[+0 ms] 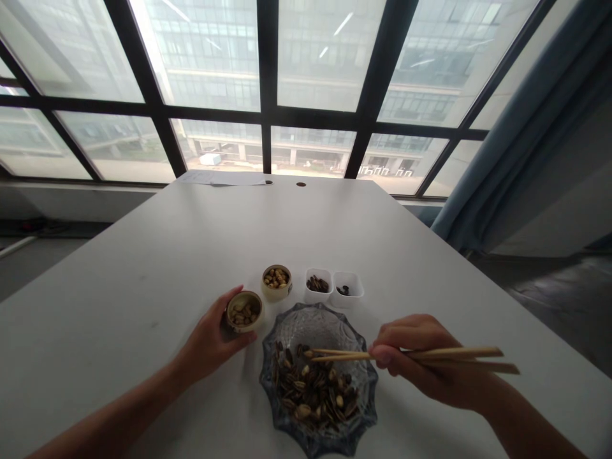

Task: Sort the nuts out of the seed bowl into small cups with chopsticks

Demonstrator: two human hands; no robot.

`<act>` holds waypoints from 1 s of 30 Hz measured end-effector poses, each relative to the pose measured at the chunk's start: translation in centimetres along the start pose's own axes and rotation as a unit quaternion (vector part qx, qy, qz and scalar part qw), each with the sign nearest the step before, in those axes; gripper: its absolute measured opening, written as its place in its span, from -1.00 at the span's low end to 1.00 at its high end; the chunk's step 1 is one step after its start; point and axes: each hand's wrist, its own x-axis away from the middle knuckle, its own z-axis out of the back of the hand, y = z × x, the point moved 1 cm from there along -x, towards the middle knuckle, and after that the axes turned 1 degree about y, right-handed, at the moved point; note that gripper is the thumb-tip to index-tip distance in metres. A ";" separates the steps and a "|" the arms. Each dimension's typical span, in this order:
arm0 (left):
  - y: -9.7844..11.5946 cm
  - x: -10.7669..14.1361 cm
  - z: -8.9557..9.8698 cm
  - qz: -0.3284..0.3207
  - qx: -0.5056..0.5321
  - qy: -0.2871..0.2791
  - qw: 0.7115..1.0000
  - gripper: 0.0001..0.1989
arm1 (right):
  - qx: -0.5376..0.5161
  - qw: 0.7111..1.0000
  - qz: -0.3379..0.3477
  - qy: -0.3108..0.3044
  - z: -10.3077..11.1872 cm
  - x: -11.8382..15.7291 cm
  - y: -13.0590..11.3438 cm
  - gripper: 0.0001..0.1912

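Note:
My left hand (216, 328) is wrapped round a small round bowl (259, 320) with light-shelled nuts (243, 313) in it, just left of the large glass bowl. Between the fingers of my right hand (421, 357) is a pair of chopsticks (459, 352), pointing left over the glass bowl (327, 324). A small pale nut (308, 353) shows at their tips, seemingly between them. Dark striped seeds and paler nuts (315, 392) lie mixed in the scalloped glass bowl.
Behind the glass bowl stand another small round bowl (276, 294) of nuts, a white square dish (318, 297) of dark seeds, and a second white dish (356, 290) with a few black pieces. Papers (220, 178) lie at the table's (287, 220) far end, by the windows.

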 end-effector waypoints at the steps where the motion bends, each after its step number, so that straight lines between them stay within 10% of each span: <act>1: 0.0 0.0 0.0 -0.001 -0.001 0.000 1.000 -0.23 | 0.002 1.000 -0.004 0.001 0.0 0.0 0.0 -0.52; 11: 0.1 0.0 0.1 -0.007 -0.004 0.002 1.000 -0.25 | -0.154 0.980 -0.121 0.030 -0.9 0.4 2.8 -0.51; 21: 0.2 0.2 0.1 -0.047 -0.007 0.015 0.999 -0.33 | -0.408 0.820 -0.289 0.278 -1.4 -0.5 6.7 -0.46; 30: 0.1 0.2 0.1 -0.060 -0.003 0.024 0.998 -0.35 | -0.323 0.868 -0.262 0.272 -1.8 -0.2 6.6 -0.43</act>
